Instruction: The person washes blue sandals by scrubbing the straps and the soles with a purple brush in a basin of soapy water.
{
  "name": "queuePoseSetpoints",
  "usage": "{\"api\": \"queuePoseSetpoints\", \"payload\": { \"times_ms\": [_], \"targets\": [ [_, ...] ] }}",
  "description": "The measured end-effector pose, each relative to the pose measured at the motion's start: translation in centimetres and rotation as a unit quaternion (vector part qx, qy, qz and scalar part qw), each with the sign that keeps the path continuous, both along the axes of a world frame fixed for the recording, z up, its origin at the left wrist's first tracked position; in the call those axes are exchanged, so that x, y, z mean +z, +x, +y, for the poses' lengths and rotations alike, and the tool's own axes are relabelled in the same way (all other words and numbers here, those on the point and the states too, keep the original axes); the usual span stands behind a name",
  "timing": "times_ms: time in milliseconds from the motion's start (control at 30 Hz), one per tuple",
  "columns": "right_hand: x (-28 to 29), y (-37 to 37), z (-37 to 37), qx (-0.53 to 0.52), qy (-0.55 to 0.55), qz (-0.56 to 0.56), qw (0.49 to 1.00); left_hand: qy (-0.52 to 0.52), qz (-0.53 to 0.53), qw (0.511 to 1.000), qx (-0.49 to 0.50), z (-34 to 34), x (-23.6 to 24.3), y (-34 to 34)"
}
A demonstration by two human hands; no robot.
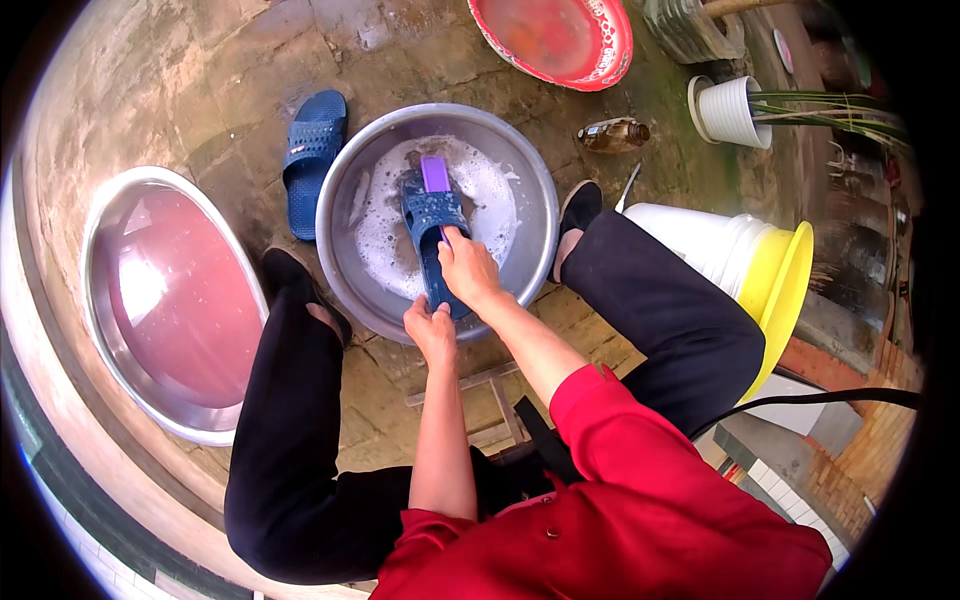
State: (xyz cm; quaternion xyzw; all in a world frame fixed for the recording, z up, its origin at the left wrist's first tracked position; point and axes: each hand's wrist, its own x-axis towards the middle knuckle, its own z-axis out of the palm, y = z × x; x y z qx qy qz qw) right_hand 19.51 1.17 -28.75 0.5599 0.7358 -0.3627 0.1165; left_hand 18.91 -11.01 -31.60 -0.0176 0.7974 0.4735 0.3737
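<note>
A blue slipper (436, 212) lies tilted over a grey metal basin (338, 260) of soapy water (385, 225). My left hand (432, 328) grips the slipper at its near end. In my right hand (468, 264) is a purple scrubbing brush (435, 174); its handle passes under the slipper's strap and its head sticks out past the toe side. The bristles are hidden. Another blue slipper (315, 165) rests on the ground just left of the basin.
A large metal basin of pinkish water (180, 290) stands at the left. Farther off are a red basin (550, 40), a brown bottle (613, 135) lying down and a white plant pot (730, 112). A white and yellow bucket (770, 265) lies by my right leg.
</note>
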Motion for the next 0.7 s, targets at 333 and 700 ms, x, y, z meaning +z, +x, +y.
{"api": "queuePoseSetpoints", "payload": {
  "times_ms": [333, 700],
  "targets": [
    [0.4, 0.1, -0.4, 0.034, 0.006, 0.017, 0.999, 0.000, -0.052, 0.999, -0.003, -0.7, 0.4, 0.1],
    [4.5, 4.2, -3.9, 0.059, -0.056, 0.031, 0.996, -0.013, -0.034, 0.999, -0.025, -2.1, -1.1, -0.8]
  ]
}}
